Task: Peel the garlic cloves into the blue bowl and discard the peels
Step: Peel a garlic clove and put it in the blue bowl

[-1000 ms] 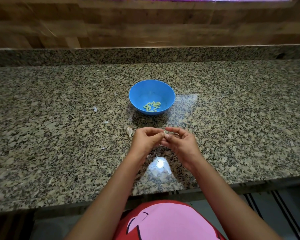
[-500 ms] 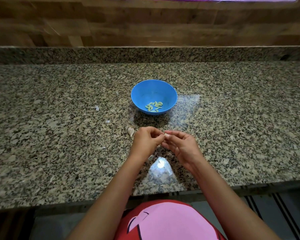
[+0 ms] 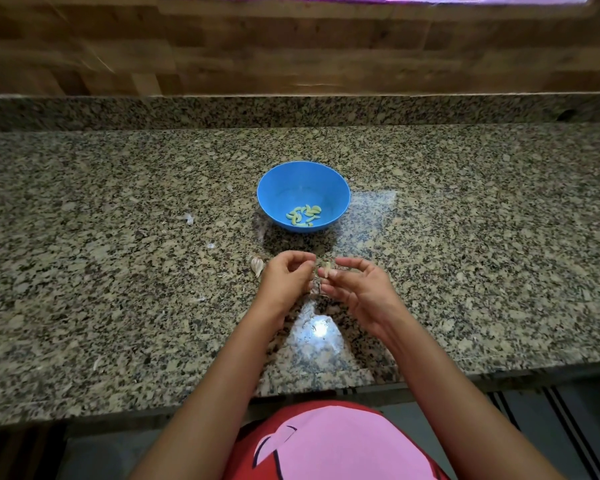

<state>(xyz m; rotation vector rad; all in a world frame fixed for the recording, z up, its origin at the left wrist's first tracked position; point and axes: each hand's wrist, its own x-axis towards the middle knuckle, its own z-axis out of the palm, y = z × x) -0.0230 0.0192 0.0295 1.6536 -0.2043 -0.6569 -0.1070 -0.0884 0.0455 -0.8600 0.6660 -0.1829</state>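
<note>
A garlic clove (image 3: 326, 270) is being pinched in the grip of the right hand (image 3: 359, 289), near the blue bowl (image 3: 291, 181) of peeled cloves (image 3: 303, 215) on the desk (image 3: 118, 237). The grip of the left hand (image 3: 286, 277) is being curled, apparently around peel (image 3: 314, 288).

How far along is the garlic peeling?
Done: a small pile of peeled cloves lies in the blue bowl. In hand: the right hand pinches a clove, the left hand curled close beside it. Left: one unpeeled clove on the counter, and scattered peels still to discard.
</note>
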